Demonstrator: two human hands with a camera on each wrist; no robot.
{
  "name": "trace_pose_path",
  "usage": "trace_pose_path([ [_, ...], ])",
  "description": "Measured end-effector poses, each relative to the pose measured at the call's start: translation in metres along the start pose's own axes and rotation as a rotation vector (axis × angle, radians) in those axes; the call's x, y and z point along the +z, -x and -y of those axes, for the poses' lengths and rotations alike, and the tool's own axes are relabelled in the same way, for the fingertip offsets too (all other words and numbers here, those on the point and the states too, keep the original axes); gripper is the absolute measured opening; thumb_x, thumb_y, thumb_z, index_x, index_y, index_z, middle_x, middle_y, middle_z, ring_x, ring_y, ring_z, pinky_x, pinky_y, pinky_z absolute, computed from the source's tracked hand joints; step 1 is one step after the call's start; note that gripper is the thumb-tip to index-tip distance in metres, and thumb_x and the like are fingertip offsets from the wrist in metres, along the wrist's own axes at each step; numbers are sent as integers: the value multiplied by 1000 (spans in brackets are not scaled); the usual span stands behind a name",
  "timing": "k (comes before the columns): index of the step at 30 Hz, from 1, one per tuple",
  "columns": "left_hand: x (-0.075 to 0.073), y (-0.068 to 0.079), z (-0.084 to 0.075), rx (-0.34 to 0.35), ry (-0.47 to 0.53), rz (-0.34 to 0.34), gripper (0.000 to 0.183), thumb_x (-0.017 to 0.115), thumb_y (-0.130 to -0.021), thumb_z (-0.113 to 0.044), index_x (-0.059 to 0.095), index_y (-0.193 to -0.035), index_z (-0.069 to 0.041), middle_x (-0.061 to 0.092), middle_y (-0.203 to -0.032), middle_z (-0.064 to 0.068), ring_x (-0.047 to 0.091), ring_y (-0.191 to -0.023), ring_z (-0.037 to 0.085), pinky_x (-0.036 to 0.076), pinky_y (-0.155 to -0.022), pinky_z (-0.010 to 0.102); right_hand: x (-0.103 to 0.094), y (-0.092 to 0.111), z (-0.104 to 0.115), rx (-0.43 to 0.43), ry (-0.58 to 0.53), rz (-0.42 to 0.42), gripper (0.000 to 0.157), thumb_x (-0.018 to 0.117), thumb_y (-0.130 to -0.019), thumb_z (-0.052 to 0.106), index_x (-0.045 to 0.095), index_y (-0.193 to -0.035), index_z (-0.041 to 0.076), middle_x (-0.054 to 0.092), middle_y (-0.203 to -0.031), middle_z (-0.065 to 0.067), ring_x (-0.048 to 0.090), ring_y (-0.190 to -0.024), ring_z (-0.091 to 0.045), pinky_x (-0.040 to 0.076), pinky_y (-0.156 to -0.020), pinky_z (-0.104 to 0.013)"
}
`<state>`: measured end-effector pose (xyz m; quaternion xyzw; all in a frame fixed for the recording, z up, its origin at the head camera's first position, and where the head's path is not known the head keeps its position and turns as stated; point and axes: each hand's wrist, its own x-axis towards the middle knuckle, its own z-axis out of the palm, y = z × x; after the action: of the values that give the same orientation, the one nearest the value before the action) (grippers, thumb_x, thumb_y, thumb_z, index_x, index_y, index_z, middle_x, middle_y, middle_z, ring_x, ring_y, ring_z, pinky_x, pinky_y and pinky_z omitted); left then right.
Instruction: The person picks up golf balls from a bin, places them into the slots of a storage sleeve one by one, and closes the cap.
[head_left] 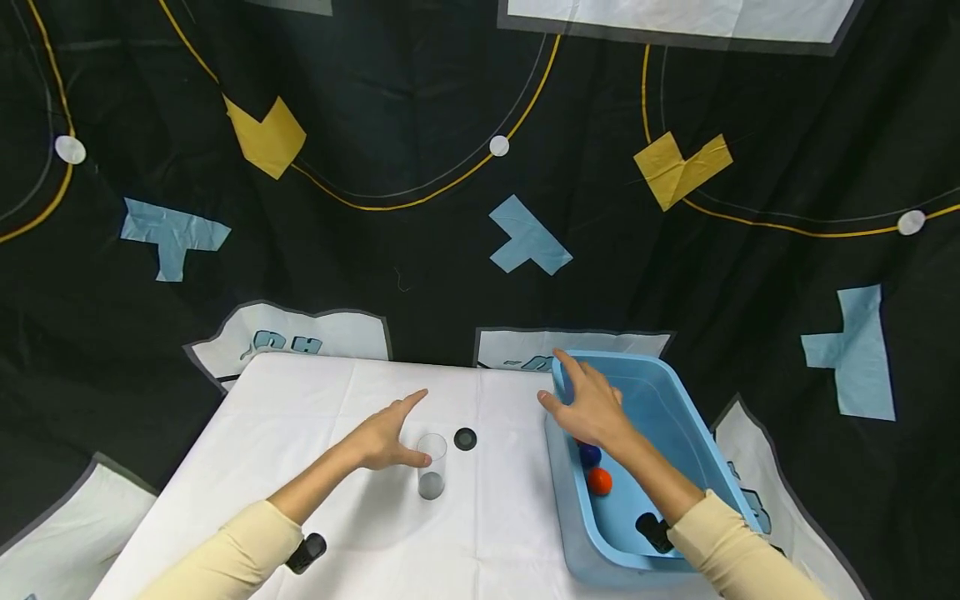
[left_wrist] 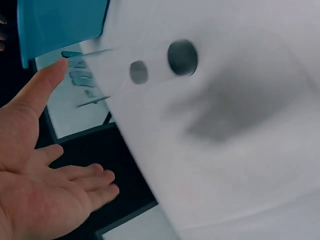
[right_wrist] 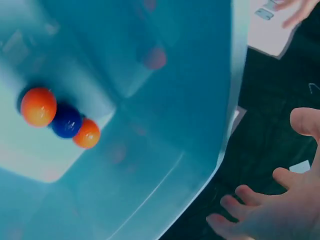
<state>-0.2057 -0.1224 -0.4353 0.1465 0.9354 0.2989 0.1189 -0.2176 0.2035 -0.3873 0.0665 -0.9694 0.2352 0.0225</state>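
Note:
A clear, upright cylinder like a drinking glass [head_left: 431, 467] stands on the white table, with a grey base. My left hand [head_left: 382, 437] is beside it, fingers spread and straight; the thumb overlaps the glass in the head view. Just behind and right of the glass lies a small black disc [head_left: 465, 439]. Over the far left rim of a light blue tub [head_left: 667, 417] hovers my right hand [head_left: 588, 404], fingers spread and holding nothing. Inside the tub, the right wrist view shows an orange ball [right_wrist: 38, 107], a blue ball [right_wrist: 66, 121] and another orange ball [right_wrist: 86, 133] in a row.
The white table [head_left: 337, 517] carries the tub at its right side. Behind it hangs a black cloth [head_left: 420, 275] with yellow and blue tape shapes and white printed panels. A small black device [head_left: 306, 552] is strapped at the left wrist, another [head_left: 655, 532] at the right.

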Motion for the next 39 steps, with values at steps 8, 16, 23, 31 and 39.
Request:
trace_pose_path([
  [8,27,-3,20,-54,153,-35,100,92,-67,-19,42,-153,-12,55,-142,31,55,-126,53,48,-98,65,3,-1,11,34,-177,42,69,69,-94,27,40,-155,15,42,-156,-24,46,-137,-51,46,-98,-69],
  [16,52,-6,36,-69,191,-60,91,95,-61,-15,55,-142,-11,64,-132,24,62,-118,44,53,-93,58,6,-3,14,121,-333,73,66,78,-85,16,53,-145,13,57,-140,-23,57,-124,-43,56,-93,-55],
  [23,65,-6,43,-46,255,-81,79,94,-60,-13,63,-132,-10,70,-122,18,66,-114,41,53,-97,54,9,-4,16,141,-434,96,65,81,-82,14,56,-141,10,60,-137,-22,59,-123,-40,55,-96,-54],
  [31,68,-7,41,-39,339,-125,62,92,-63,-9,68,-120,-9,72,-119,19,68,-115,38,52,-100,52,11,-3,19,158,-476,100,63,82,-81,17,58,-139,10,63,-132,-21,61,-120,-37,52,-98,-57],
  [39,68,-8,35,-5,367,-138,45,89,-68,-7,72,-110,-6,73,-119,18,68,-114,40,53,-99,52,14,-4,17,174,-481,100,61,81,-81,18,59,-138,11,65,-127,-20,63,-115,-36,53,-98,-57],
])
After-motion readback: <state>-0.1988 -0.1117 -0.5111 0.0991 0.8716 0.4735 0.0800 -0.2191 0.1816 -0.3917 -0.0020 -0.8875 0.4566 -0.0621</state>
